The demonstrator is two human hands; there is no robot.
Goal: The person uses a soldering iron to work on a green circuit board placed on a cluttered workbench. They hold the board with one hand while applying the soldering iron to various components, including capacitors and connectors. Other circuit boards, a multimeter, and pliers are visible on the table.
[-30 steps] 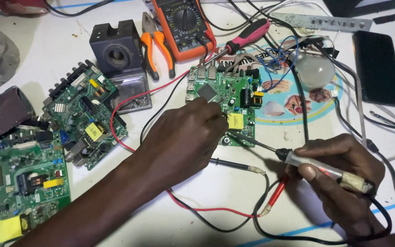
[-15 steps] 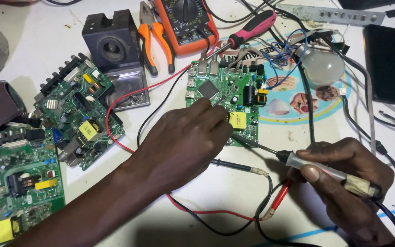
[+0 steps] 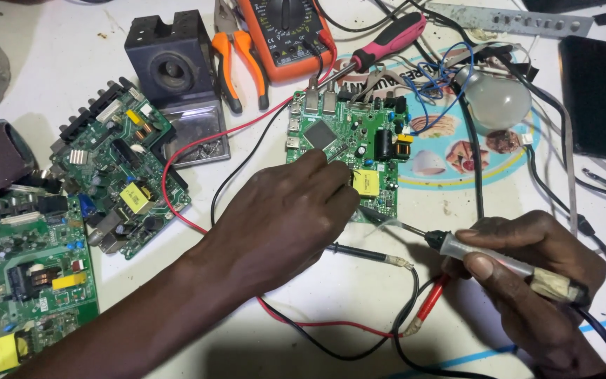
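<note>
A green circuit board with a yellow block and a black chip lies in the middle of the white table. My left hand rests on the board's near edge, fingers curled and pressing it down. My right hand grips a soldering iron like a pen; its thin tip touches the board's lower right corner. A black probe and a red probe lie loose on the table between my hands.
An orange multimeter, orange-handled pliers, a pink-handled screwdriver and a black iron stand sit at the back. Two more green boards lie left. A light bulb and a black phone are right.
The view has drifted slightly, so everything sits a little lower in the frame. My hands keep their places on the board and the soldering iron.
</note>
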